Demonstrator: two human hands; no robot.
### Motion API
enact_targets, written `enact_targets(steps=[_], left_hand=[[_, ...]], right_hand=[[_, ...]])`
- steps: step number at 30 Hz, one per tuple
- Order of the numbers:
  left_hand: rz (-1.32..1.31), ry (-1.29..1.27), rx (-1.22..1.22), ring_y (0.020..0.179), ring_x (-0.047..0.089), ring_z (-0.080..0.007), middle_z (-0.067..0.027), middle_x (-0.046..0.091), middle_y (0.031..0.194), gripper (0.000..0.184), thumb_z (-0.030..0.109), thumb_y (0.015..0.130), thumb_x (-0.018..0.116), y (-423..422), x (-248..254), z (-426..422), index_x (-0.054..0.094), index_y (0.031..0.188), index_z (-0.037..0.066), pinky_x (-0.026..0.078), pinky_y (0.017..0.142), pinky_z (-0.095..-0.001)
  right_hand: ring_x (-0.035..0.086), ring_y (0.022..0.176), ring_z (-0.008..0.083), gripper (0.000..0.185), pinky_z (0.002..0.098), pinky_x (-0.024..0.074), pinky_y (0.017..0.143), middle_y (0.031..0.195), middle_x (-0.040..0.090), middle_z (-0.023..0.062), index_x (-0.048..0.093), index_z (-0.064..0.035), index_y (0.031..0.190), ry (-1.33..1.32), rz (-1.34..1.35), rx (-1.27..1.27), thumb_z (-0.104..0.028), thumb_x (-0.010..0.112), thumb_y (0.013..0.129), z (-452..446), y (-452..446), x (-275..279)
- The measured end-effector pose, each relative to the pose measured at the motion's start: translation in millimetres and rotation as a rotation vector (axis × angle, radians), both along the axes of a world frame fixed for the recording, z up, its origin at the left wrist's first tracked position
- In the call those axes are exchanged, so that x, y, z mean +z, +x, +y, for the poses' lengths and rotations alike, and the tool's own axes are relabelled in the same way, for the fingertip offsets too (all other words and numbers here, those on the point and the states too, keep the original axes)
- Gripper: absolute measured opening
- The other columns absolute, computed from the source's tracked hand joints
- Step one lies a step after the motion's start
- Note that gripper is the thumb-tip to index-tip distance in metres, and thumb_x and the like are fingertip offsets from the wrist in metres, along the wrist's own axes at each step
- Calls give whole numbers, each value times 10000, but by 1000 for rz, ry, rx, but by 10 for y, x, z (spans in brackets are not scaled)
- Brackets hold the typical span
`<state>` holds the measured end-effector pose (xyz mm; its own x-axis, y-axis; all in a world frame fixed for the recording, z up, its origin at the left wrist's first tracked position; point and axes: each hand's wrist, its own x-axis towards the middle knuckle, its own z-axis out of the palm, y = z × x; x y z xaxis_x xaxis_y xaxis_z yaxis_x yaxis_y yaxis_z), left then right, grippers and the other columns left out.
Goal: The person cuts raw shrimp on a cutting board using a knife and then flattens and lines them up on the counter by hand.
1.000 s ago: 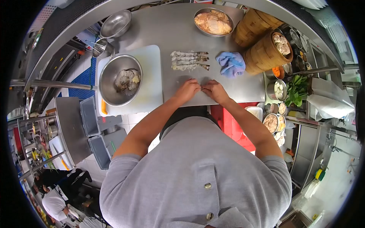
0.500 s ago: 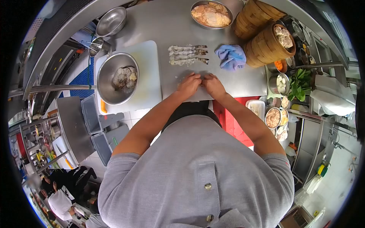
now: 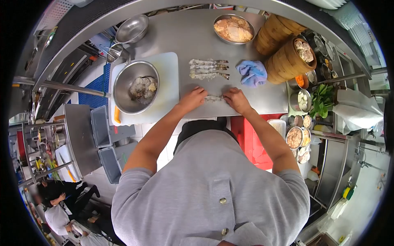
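Stretched straight between my hands is a peeled shrimp (image 3: pixel 214 98), low over the steel worktop (image 3: pixel 197 24) near its front edge. My left hand (image 3: pixel 193 99) is closed at its left end, with the fingertips pinched. At the tail end, my right hand (image 3: pixel 237 101) pinches the shrimp too. Just beyond them several straightened shrimp (image 3: pixel 208 69) lie side by side, dark tails to the right. A metal bowl (image 3: pixel 119 88) of shrimp stands on the white cutting board (image 3: pixel 169 82) to the left. The blue-purple cloth (image 3: pixel 252 73) lies crumpled beyond my right hand.
Bamboo steamers (image 3: pixel 283 65) stand at the right, one holding dumplings. A bowl of raw meat (image 3: pixel 233 29) sits at the back, an empty metal bowl (image 3: pixel 132 29) at back left. An orange knife handle (image 3: pixel 117 115) shows beside the board. Other people (image 3: pixel 57 217) are at lower left.
My hands have moved apart from close together, and the shrimp between them now shows at full stretch. The whole view has shifted slightly down and right.
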<state>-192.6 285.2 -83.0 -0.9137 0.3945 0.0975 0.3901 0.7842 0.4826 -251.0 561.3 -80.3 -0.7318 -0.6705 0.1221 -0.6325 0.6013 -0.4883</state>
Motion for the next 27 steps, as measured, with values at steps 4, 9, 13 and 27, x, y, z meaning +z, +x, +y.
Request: enact_targets(steps=[4,9,13,27], left_hand=[[105,-107,4,1122,593,-357,-128,610,1086,174,82,851,627,-194,-46,-57,595,1018,49,560,916,-457],[117,-223,67,1234,569,-387,-148,607,1201,273,82,859,627,-587,-29,-271,610,1128,40,517,1026,-461],[160,-174,190,1133,618,-355,-145,633,1173,249,65,844,670,-517,126,-229,660,1091,36,539,981,-441],[-115,1255,505,894,680,-108,-58,749,977,190,58,937,748,265,1230,239,740,1113,-13,549,822,-252]], right_hand=[[612,1091,308,160,466,493,922,1057,687,91,758,-119,1018,63,89,-11,-187,696,887,-183,-282,117],[605,1111,293,149,475,483,912,1076,692,72,760,-124,1000,37,123,-108,-203,682,901,-405,-537,37],[643,962,274,206,433,506,849,982,709,74,766,-112,1076,-134,43,-195,-193,739,889,-443,-547,54],[634,926,94,271,272,514,842,1042,736,33,735,-36,1189,-806,-704,-93,-208,727,981,-968,113,1090]])
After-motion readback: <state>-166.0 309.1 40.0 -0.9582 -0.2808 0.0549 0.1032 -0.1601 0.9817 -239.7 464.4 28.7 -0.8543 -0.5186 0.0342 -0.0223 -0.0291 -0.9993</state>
